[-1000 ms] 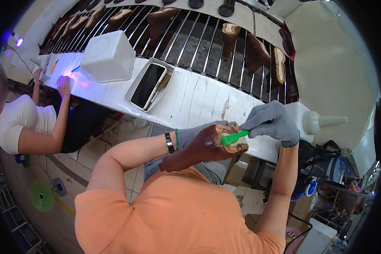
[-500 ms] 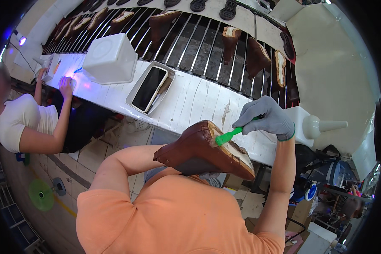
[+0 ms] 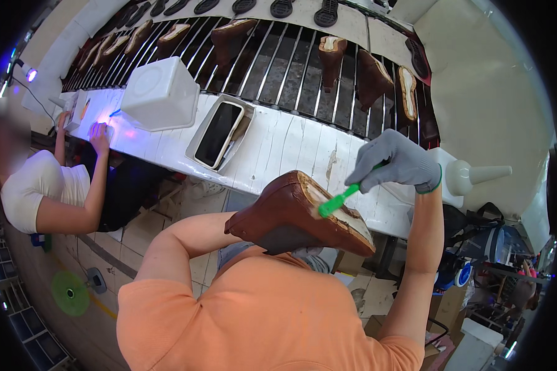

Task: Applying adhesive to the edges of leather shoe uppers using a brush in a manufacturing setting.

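Brown boot (image 3: 267, 213) just below frame centre, underside (image 3: 346, 217) up, toe toward 4 o'clock. Right hand (image 3: 397, 162), at boot's 2 o'clock, grips green-handled brush (image 3: 339, 201), tip at underside. Left hand (image 3: 307, 251) mostly hidden beneath boot; can't tell its grip. Smartphone (image 3: 218, 136) between 10 and 11 o'clock.

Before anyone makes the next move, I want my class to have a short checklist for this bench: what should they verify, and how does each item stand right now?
1. Brush held: ok, the gloved right hand grips the green brush.
2. Boot's underside reachable: ok, the brown boot is tilted with its pale underside facing the brush.
3. Left hand's grip: cannot tell, hidden behind the boot.
4. Bristles touching: cannot tell, they overlap the underside's edge in this view.
5. Right hand free: not ok, the brush occupies it.
6. Phone apart from the boot: ok, bare bench shows between them.
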Tool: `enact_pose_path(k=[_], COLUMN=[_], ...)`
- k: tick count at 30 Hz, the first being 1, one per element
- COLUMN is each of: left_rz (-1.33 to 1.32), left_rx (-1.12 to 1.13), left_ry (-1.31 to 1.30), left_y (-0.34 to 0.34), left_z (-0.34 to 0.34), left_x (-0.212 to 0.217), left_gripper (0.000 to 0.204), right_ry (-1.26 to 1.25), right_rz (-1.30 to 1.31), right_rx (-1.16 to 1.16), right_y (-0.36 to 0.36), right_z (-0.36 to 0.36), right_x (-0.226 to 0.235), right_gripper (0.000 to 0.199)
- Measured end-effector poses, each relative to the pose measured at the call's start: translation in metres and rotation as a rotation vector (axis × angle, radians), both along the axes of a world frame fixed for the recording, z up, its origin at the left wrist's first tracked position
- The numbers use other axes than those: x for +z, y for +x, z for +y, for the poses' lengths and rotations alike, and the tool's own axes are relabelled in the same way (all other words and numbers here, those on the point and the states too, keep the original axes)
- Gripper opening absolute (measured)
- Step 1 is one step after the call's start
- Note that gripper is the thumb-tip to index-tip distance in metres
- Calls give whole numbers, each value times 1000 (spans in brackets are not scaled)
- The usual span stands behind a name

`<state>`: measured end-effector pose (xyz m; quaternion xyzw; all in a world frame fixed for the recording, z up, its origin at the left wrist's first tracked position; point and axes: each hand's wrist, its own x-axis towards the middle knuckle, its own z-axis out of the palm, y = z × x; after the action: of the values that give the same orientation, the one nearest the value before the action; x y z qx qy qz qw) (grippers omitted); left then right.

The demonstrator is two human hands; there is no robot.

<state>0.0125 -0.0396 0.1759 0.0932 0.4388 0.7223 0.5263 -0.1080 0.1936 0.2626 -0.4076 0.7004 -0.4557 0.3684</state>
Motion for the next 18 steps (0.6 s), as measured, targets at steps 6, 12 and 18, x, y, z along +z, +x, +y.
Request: enact_pose_path(k=[6, 12, 18], left_rz=[-153, 734, 1505], left_rx=[240, 1109, 757], left_ry=[169, -72, -941], left_y=[-19, -71, -45], left_z=[-2, -13, -14], left_x=[-16, -63, -108], left_gripper=[69, 72, 56], right_ry=[-23, -132, -203], right_rz=[176, 146, 46], right_rx=[-493, -1152, -1296], right_y=[5, 40, 56], right_z=[51, 66, 9], right_x=[0, -43, -124], right_gripper=[18, 23, 24])
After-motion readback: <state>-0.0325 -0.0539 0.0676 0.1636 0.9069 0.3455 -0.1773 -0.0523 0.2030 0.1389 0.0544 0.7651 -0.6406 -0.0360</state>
